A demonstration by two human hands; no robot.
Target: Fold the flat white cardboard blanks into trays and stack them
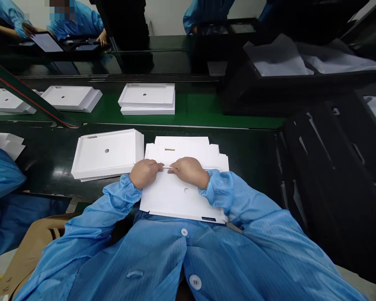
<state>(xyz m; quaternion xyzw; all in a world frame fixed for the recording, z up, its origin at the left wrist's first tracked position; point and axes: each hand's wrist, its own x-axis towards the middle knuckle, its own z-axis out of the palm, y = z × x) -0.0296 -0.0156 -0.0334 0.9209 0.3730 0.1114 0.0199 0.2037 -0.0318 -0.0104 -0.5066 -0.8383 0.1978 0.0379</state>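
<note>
See at far left the blue sleeve (3, 173) of a neighbouring worker, just below some pale card (4, 143) on the dark bench (253, 154). Find beyond, at upper left, a light-faced panel (48, 42), held tilted by a co-worker's hand (28, 28). Note white box parts (67, 96) in three groups along the green strip (203, 104), with a dark, red-lined bar (31, 94) slanting across toward the left ones. Come next, on the near bench, to a white tray (113, 161) with a round dark spot, stacked on another piece. Pinch with the left hand (146, 172) the crease of a white sheet (169, 196), spread open just right of the white tray, close to the blue smock (163, 246). Pinch the same crease with the right hand (189, 170), thumb and forefinger together, near the left fingertips. Cannot tell how firmly. Observe farther right a dark bin (301, 90) topped with pale sheets (278, 58), then dark cases (341, 179) nearer.
</note>
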